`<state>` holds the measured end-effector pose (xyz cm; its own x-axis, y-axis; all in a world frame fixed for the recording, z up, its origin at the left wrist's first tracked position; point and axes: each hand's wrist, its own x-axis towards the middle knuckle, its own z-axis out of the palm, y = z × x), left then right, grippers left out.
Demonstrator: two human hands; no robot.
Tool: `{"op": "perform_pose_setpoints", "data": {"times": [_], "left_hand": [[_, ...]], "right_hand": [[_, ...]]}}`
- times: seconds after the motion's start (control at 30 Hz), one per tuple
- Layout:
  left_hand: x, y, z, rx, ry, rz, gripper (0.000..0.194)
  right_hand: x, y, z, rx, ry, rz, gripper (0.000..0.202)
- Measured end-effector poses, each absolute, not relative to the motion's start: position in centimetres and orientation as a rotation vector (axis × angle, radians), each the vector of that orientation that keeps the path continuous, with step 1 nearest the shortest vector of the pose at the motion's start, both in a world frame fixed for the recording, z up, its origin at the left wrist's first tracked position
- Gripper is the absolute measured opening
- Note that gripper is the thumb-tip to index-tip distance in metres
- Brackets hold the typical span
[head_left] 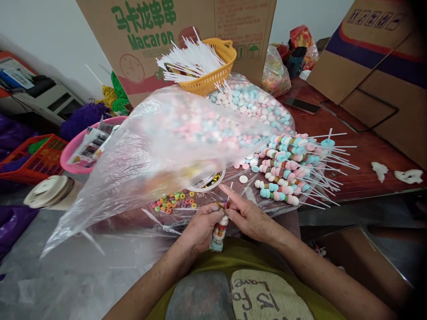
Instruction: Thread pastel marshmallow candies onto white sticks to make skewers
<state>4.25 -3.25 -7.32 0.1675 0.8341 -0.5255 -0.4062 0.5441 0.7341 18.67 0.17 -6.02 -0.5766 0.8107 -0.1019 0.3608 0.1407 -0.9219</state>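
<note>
Close to my body at the table's front edge, a small wrapped candy skewer (218,234) hangs below my fingers, its bottom end pale blue. My left hand (204,224) is closed around its upper end. My right hand (248,215) pinches at the top of the same skewer, where a thin twist tie (220,205) shows, its index finger stretched out. Colourful candy rings (171,202) lie left of my hands. To the right is a pile of finished candy skewers (287,169) on white sticks. A large clear plastic bag (160,129) covers pastel candies (253,100).
A yellow basket (213,82) of white sticks rests on the bag before a cardboard box (133,49). A phone (303,106) and white scraps (407,176) lie on the red table (356,155). Pink (78,166) and orange (43,166) baskets stand left.
</note>
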Motion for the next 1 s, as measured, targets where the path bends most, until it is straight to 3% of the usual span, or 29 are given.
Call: {"op": "perform_pose_setpoints", "data": {"times": [0.13,0.33,0.47,0.63,0.73,0.8,1.0], "left_hand": [[4.2,-3.6,-7.1,0.51,1.059,0.902,0.016],[4.2,-3.3,-7.5,0.464,1.003,1.091,0.027],[3.1,-2.8,-7.1,0.494,0.904,0.894,0.033],[2.5,-2.0,-5.8,0.419,0.709,0.738,0.054],[3.1,-1.5,-5.4,0.418,0.704,0.848,0.061],[3.9,-1.4,-5.4,0.388,0.741,0.976,0.058],[7.2,-1.4,-5.8,0.489,1.062,1.133,0.056]], "right_hand": [[18.4,0.1,-6.2,-1.211,-1.974,1.424,0.071],[17.7,-1.5,-7.5,-1.34,-1.845,0.972,0.062],[18.7,-1.1,-6.3,-1.044,-2.115,1.086,0.025],[19.8,0.5,-4.0,-0.575,-2.282,1.112,0.026],[19.6,0.8,-4.1,-0.692,-2.147,1.234,0.024],[19.7,0.7,-4.6,-0.851,-2.082,1.074,0.027],[22.3,1.1,-4.7,-0.979,-2.338,0.077,0.025]]}}
